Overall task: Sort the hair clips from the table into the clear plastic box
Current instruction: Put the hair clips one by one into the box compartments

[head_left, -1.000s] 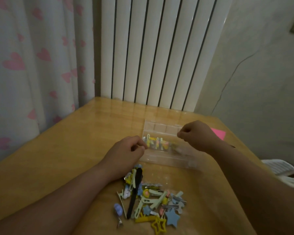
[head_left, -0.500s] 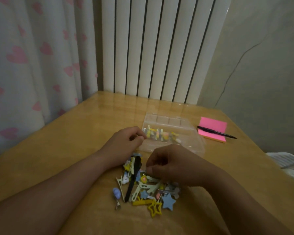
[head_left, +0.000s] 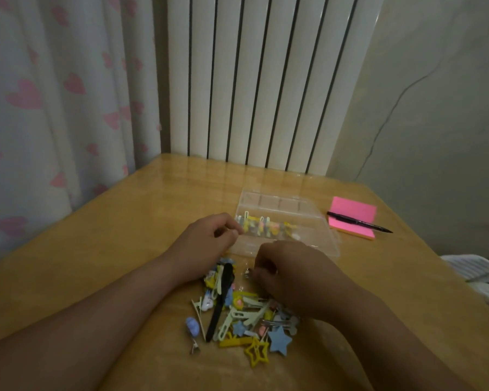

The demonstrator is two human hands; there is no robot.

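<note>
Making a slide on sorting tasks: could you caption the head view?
Right hand over the pile of hair clips, left hand beside the clear plastic box.

The left arm (head_left: 96,320) and right arm (head_left: 384,340) reach forward, bare. The left hand (head_left: 206,244) lies farther ahead, fingers curled, thumb meeting forefinger. The right hand (head_left: 294,275) is knuckles-up, fingers curled downward. Any grip is unclear.

The right hand (head_left: 292,276) has dropped from the box (head_left: 308,218) to the clip pile (head_left: 239,316) — fingers (head_left: 261,268) curled.
</note>
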